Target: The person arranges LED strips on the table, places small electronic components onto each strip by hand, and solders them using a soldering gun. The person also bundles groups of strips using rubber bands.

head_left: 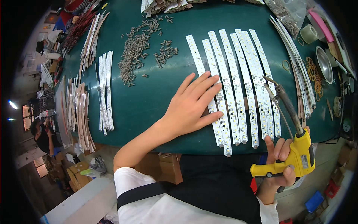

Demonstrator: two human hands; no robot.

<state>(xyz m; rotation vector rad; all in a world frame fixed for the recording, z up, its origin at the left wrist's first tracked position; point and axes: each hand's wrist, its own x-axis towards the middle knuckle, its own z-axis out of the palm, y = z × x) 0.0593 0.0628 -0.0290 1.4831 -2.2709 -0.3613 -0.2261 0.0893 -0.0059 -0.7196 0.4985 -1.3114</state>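
Note:
Several white LED circuit strips [234, 89] lie side by side on the green table, each with small yellowish chips and a connector piece at its near end. My left hand [196, 98] rests flat across the leftmost strips, fingers stretched out and slightly spread. In my right hand [280, 158] is a yellow gun-shaped soldering iron [302, 153], its fingers wrapped round the handle. The iron's dark barrel and a thin feed tube point up and left, with the tip [269, 80] over the rightmost strips. Whether the tip touches a strip I cannot tell.
Small metal connectors [136, 56] lie in a loose pile at the far left. Stacks of strips stand at the left [105, 91] and right [294, 63]. Rubber bands [314, 78], a metal bowl [324, 65] and a tape roll [309, 34] sit at the right edge. Another person [44, 136] is at far left.

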